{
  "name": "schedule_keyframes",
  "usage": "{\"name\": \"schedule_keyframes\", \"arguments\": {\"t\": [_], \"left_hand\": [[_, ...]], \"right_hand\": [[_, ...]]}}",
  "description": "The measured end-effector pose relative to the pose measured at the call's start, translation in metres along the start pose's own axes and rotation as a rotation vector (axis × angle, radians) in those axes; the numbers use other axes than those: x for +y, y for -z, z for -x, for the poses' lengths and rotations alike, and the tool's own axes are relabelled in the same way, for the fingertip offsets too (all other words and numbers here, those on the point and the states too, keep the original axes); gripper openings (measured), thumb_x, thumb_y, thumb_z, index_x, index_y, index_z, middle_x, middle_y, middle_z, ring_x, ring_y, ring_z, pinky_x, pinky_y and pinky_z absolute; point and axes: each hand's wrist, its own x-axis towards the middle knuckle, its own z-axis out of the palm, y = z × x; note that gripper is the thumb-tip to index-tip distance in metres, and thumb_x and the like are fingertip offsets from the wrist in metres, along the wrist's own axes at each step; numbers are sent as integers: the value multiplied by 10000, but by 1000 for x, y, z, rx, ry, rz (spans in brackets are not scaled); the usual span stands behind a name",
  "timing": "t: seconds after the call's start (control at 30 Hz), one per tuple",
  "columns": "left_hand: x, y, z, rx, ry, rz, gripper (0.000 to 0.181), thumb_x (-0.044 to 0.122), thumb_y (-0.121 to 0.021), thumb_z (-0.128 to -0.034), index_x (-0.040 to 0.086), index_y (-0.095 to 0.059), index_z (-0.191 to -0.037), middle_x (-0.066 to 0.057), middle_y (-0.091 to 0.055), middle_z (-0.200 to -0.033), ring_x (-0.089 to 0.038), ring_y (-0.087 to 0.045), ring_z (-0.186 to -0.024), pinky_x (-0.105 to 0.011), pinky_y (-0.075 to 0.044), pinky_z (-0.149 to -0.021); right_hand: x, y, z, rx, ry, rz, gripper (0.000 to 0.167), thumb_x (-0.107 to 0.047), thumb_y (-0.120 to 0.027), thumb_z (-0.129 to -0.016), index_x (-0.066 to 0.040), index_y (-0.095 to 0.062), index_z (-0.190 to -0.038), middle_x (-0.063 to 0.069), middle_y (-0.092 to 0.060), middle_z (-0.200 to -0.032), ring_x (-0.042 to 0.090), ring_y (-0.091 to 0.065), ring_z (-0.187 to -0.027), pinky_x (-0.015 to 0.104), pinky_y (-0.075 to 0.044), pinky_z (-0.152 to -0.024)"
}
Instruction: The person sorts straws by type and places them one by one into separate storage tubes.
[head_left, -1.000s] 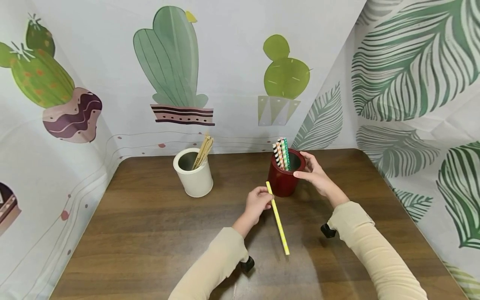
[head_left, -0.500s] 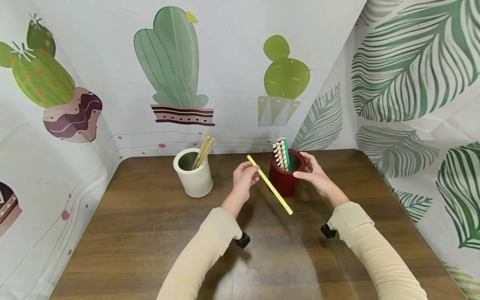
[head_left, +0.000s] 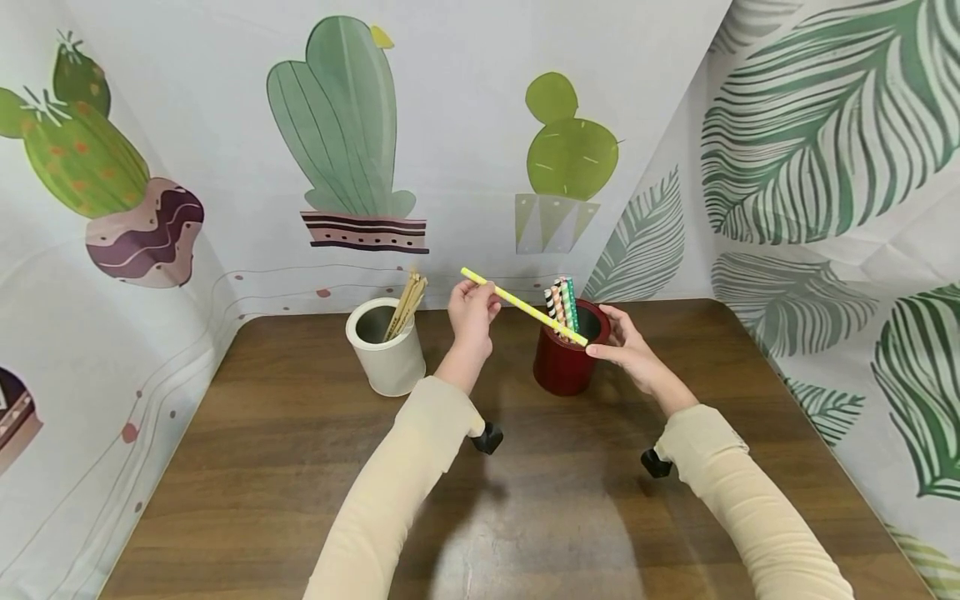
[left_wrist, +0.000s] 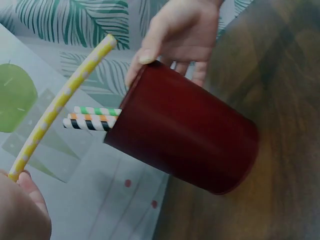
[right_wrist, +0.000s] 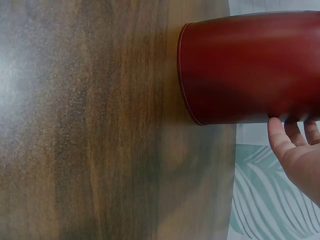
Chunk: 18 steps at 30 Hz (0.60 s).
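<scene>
A yellow paper straw with pale dots (head_left: pixel 525 307) is pinched near its upper end by my left hand (head_left: pixel 470 321). It slants down to the right in the head view, its lower end in front of the rim of a dark red cup (head_left: pixel 564 368). Whether it touches the rim, I cannot tell. My right hand (head_left: pixel 636 348) holds the cup at its right side, with the thumb at the rim and the fingers against the wall. Several patterned paper straws (left_wrist: pixel 92 121) stand in the cup, black, orange and green among their colours.
A cream-white cup (head_left: pixel 392 362) with several tan sticks or straws (head_left: pixel 406 307) leaning in it stands left of my left hand. Both cups are near the back edge of the brown wooden table (head_left: pixel 285 467). A cactus-print cloth (head_left: pixel 472 125) hangs behind it.
My left hand has moved up and to the left with the yellow straw. The straw has swung from steep to a shallower slant, its lower end now at the red cup. The right hand stays put.
</scene>
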Motion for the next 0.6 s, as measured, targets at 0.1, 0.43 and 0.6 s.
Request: {"name": "schedule_keyframes", "arguments": {"t": [0.1,0.43,0.6], "left_hand": [[4,-5,-1,17,-52,0,173,56,-559,-836,86,-445,-963,12,-519,-788,-73,-521,-619,-143,-431,-554],[0,-19,6,17,-204,-217,179,41,-551,-833,49,-489,-1001,-2,-488,-868,-90,-540,-699,-212,-466,-633],[-5,-24,9,10,-244,-326,173,62,-567,-826,43,-510,-989,-31,-531,-886,-87,-532,-693,-189,-458,-603]], "right_hand": [[0,0,0,0,1,6,736,-85,-602,-815,-172,-143,-1384,-17,-323,-1236,136,-349,-1131,158,-433,-787],[0,0,0,10,2,2,734,-90,-614,-805,-181,-163,-1377,8,-321,-1256,168,-330,-1166,150,-428,-789],[0,1,0,10,-3,5,741,-91,-617,-803,-182,-160,-1379,17,-308,-1273,185,-313,-1182,148,-428,-786]]}}
